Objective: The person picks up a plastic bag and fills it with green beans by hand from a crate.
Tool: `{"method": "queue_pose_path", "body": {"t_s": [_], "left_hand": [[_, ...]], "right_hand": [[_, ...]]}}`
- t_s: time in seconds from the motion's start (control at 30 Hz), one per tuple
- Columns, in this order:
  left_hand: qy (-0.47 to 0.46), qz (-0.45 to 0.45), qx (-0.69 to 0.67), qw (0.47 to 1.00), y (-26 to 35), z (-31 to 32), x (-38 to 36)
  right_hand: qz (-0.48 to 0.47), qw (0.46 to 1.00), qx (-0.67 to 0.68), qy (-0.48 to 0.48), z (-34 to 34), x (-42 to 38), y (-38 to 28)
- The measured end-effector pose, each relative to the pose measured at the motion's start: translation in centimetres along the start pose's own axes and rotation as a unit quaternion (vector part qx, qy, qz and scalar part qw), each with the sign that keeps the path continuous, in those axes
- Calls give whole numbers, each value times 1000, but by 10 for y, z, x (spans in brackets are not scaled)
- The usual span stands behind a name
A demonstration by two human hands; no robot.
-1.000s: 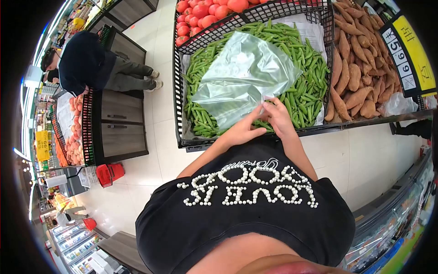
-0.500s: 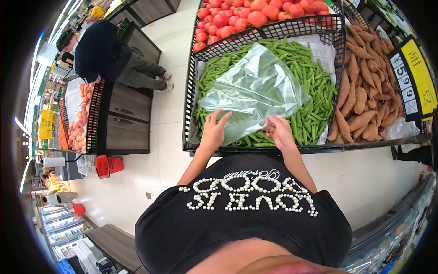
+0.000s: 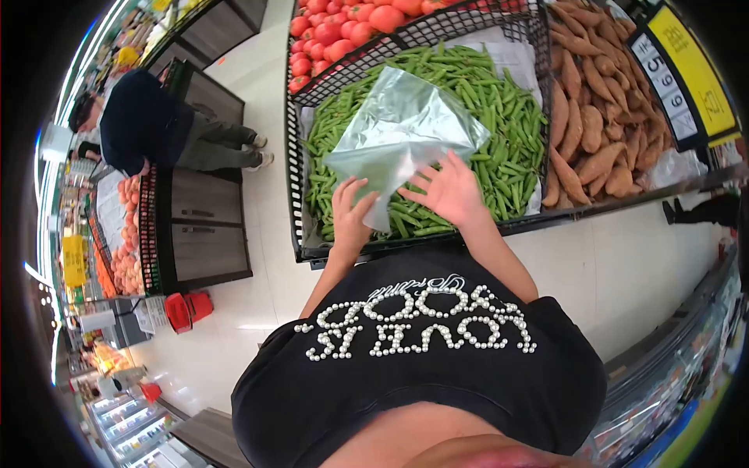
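Observation:
A clear plastic bag (image 3: pixel 398 117) spreads over a crate of green pea pods (image 3: pixel 511 125), its narrow lower end between my hands. My left hand (image 3: pixel 349 214) has its fingers curled at the bag's left edge, the thumb against the film. Beside the bag's lower right part, my right hand (image 3: pixel 451 191) is open, fingers spread and nothing gripped, fingertips right at the film. The pods lie on paper in a black plastic crate (image 3: pixel 295 187).
Tomatoes (image 3: pixel 335 35) fill the crate behind; sweet potatoes (image 3: pixel 593 129) lie to the right beside a yellow price sign (image 3: pixel 690 66). At left a person (image 3: pixel 144 117) bends over another produce stand (image 3: pixel 207 222). A red basket (image 3: pixel 187 310) sits on the floor.
My right hand has gone from pinching the bag's lower edge to spread fingers. The bag's lower end has narrowed near my left hand. The whole view has shifted and turned slightly.

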State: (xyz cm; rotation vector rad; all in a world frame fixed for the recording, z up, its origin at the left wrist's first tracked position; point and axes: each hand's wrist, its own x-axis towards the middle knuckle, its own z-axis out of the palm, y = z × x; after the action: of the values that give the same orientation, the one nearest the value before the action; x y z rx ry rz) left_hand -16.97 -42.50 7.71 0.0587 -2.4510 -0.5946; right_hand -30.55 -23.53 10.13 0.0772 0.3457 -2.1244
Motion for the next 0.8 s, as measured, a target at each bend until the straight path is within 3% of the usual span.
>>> {"method": "queue_pose_path", "body": {"t_s": [0.03, 0.13, 0.17, 0.2, 0.27, 0.43, 0.53, 0.67, 0.77, 0.8], "left_hand": [[20, -9, -19, 1000, 3, 1, 6], [80, -174, -156, 969, 17, -9, 24], [92, -254, -306, 913, 20, -9, 28], [83, -246, -337, 905, 32, -20, 34], [36, -286, -386, 876, 39, -29, 30], [-13, -295, -459, 838, 35, -41, 26], [14, -278, -480, 832, 28, -38, 20], [55, -270, -512, 813, 26, -34, 17], [129, -264, -498, 816, 23, -33, 27], [157, -272, -495, 810, 18, -36, 31]], "right_hand": [[-18, 999, -31, -13, 6, 1, 3], [-103, 936, -321, -99, 16, -1, 29], [-116, 878, -452, -111, 22, -8, 38], [-124, 802, -573, -119, 35, -14, 44], [-218, 679, -684, -151, 42, -16, 58], [-302, 686, -650, -128, 45, -15, 57], [-224, 750, -614, -107, 38, -17, 56], [-252, 765, -586, -85, 36, -19, 56], [-337, 719, -608, -33, 22, -14, 47], [-397, 671, -626, 25, 18, -11, 36]]}}
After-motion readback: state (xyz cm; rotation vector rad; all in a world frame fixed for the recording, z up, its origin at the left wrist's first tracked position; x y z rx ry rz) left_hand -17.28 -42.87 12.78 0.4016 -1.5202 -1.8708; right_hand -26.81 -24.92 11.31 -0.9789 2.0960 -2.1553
